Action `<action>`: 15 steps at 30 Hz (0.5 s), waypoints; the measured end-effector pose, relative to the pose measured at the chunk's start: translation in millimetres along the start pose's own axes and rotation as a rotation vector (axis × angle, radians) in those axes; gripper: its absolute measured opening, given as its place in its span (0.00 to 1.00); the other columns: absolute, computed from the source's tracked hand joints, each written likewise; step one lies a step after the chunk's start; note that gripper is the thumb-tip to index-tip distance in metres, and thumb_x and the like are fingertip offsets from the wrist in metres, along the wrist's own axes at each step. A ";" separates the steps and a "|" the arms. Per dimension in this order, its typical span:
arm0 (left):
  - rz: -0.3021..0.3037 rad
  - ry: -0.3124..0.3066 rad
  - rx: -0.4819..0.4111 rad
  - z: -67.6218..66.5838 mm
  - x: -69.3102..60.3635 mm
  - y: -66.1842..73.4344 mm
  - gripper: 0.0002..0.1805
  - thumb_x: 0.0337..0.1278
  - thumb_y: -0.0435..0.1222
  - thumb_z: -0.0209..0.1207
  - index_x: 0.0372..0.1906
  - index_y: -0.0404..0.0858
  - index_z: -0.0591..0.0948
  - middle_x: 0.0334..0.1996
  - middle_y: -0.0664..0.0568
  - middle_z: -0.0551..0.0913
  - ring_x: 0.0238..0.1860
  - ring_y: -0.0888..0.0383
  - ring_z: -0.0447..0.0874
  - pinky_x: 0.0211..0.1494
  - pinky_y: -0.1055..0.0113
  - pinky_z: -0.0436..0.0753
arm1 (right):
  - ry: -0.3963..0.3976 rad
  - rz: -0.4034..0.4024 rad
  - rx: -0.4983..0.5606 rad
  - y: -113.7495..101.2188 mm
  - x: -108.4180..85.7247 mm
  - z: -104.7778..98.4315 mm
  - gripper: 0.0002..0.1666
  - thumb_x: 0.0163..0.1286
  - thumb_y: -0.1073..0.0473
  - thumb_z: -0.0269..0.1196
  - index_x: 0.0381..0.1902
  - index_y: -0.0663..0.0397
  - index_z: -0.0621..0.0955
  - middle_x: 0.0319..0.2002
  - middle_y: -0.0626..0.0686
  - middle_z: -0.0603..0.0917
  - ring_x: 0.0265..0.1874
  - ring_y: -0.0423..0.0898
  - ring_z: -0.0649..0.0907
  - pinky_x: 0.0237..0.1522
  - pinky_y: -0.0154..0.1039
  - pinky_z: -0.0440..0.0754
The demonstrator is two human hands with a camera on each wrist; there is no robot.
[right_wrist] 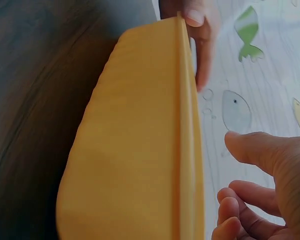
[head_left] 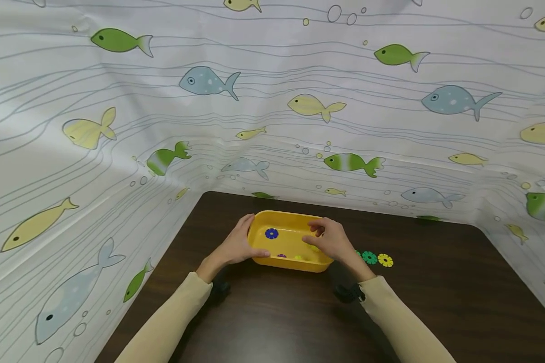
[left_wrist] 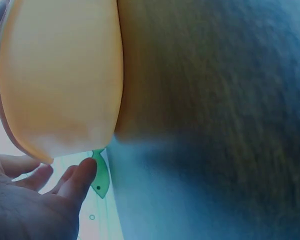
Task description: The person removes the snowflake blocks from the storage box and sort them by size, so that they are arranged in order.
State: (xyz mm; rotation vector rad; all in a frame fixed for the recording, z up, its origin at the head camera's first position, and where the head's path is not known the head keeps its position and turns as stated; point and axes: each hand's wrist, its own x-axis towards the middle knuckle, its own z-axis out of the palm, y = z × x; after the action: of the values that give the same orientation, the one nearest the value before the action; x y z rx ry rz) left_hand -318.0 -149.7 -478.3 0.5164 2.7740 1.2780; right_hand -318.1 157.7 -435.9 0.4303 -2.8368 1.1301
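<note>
A shallow yellow tray rests on the dark table. My left hand holds its left end, thumb at the front rim and fingers along the side; the left wrist view shows this hand by the tray's corner. Inside lie a blue notched plastic disc, a purple disc and a yellow-green one, both partly hidden by the front wall. Over the tray's right end hovers my right hand, fingers loosely bent; the right wrist view shows the hand with thumb and fingers apart, nothing between them.
Just right of the tray, a green notched disc and a yellow one lie on the table, with another green piece partly behind my right wrist. White fish-print sheeting stands around the table's back and sides.
</note>
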 end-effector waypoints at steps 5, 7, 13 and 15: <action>0.012 -0.014 -0.005 0.2 -1.1 -0.6 0.70 0.48 0.59 0.80 0.88 0.33 0.54 0.89 0.38 0.51 0.79 0.38 0.70 0.84 0.42 0.73 | -0.062 -0.024 -0.007 -12.1 18.7 22.6 0.29 0.69 0.54 0.77 0.61 0.67 0.87 0.51 0.62 0.90 0.44 0.50 0.83 0.50 0.43 0.86; 0.010 -0.015 -0.010 0.6 -2.0 -0.6 0.71 0.48 0.58 0.81 0.88 0.33 0.54 0.89 0.38 0.51 0.80 0.39 0.69 0.85 0.42 0.72 | -0.088 -0.026 -0.019 -16.1 27.0 31.7 0.29 0.69 0.54 0.77 0.61 0.67 0.87 0.50 0.62 0.90 0.44 0.51 0.84 0.53 0.46 0.87; 0.021 -0.009 -0.021 1.2 -3.1 -1.5 0.68 0.50 0.55 0.81 0.88 0.32 0.54 0.88 0.37 0.52 0.78 0.39 0.71 0.82 0.42 0.75 | -0.168 0.009 -0.072 -24.7 51.7 54.7 0.31 0.68 0.53 0.78 0.63 0.64 0.87 0.53 0.60 0.90 0.47 0.52 0.85 0.60 0.51 0.89; 0.019 -0.007 -0.034 1.0 -3.1 -0.6 0.67 0.51 0.54 0.80 0.88 0.33 0.54 0.88 0.38 0.52 0.78 0.39 0.72 0.82 0.42 0.76 | -0.186 0.019 -0.096 -27.2 58.4 60.7 0.31 0.68 0.53 0.78 0.64 0.64 0.86 0.54 0.61 0.90 0.49 0.53 0.86 0.62 0.52 0.89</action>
State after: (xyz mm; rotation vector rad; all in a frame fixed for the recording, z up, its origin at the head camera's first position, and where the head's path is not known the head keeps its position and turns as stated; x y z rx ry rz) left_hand -315.0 -150.3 -479.8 0.5448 2.7429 1.3218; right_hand -363.6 83.7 -453.0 0.5296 -3.0447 1.0005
